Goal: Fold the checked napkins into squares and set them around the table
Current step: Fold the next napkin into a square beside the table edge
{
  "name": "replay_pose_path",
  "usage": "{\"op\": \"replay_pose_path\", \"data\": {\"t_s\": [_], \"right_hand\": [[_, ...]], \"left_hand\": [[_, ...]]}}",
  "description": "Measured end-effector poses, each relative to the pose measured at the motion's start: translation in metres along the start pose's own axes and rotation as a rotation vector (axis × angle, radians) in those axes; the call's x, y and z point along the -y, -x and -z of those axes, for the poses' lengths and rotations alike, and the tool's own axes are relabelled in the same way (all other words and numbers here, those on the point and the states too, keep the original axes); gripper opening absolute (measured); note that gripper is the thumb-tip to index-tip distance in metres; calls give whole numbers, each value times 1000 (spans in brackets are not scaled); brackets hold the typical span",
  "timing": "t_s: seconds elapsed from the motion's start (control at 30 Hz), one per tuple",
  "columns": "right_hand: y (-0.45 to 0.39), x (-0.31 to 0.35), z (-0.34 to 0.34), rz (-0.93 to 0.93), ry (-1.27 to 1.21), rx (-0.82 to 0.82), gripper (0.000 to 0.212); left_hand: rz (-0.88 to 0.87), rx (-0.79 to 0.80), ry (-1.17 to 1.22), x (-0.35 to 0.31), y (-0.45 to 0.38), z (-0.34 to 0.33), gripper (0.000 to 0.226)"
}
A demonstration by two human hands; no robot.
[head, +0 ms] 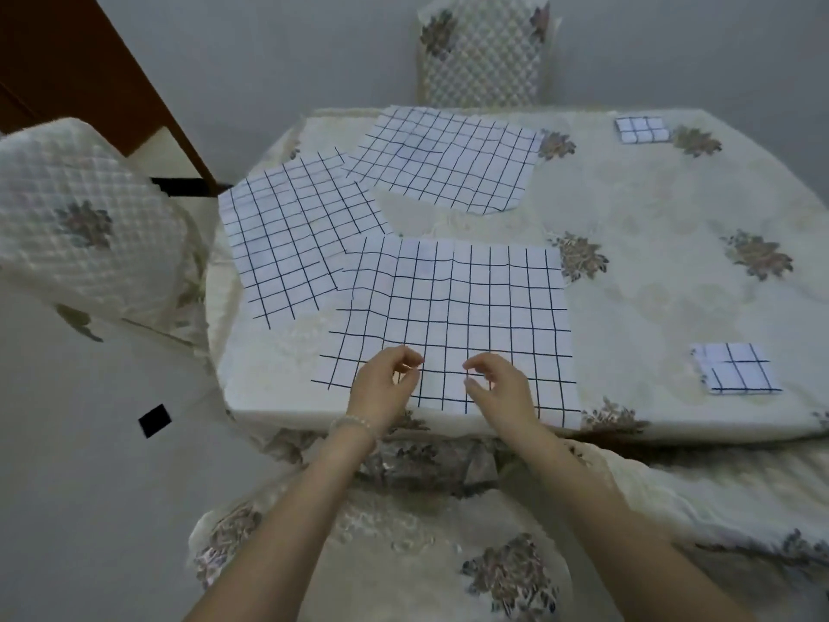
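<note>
The table [650, 280], covered with a cream cloth with flower prints, fills the middle and the right of the frame. Three covered chairs stand around it: one at the left edge [85, 226], one at the top centre [482, 51], and one at the bottom [403, 554], under the person's arms. Three checked napkins lie open on the cloth. The nearest napkin [453, 316] is in the centre, with its near edge at the table's edge. A second open napkin [296, 235] lies to its upper left and is partly under it. A third open napkin [448, 159] lies higher, near the top centre. Two are already folded into small squares: one folded napkin [735, 368] at the lower right, one folded napkin [641, 130] at the upper right. The left hand [386, 383] and the right hand [498, 388] are over the near edge of the nearest napkin, fingers curled; whether they pinch the fabric I cannot tell.
</note>
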State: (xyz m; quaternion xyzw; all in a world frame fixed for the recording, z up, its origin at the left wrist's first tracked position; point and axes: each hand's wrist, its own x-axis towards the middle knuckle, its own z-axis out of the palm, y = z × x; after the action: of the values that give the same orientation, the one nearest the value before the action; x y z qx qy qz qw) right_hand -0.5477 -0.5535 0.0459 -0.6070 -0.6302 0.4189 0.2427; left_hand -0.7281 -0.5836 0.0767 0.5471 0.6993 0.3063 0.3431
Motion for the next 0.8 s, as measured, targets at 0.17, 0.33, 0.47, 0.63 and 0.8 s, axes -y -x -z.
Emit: {"op": "replay_pose_path", "data": {"t_s": [0.17,0.33,0.47,0.63,0.8], "right_hand": [[-12,-33,-29,66,550,205,57],[-13,-41,-43,113,788,157,57],[-9,-47,-48,137,877,168,50],[-6,-42,-41,220,902,164,43],[-2,-15,-19,195,862,144,22]], "left_hand": [[-195,338,-557,47,-32,-24,52],[-298,375,-787,67,-38,-33,69],[-406,356,-837,70,-37,-32,56],[-433,413,-939,66,-30,-31,38],[-411,415,-941,48,-29,-17,19]]}}
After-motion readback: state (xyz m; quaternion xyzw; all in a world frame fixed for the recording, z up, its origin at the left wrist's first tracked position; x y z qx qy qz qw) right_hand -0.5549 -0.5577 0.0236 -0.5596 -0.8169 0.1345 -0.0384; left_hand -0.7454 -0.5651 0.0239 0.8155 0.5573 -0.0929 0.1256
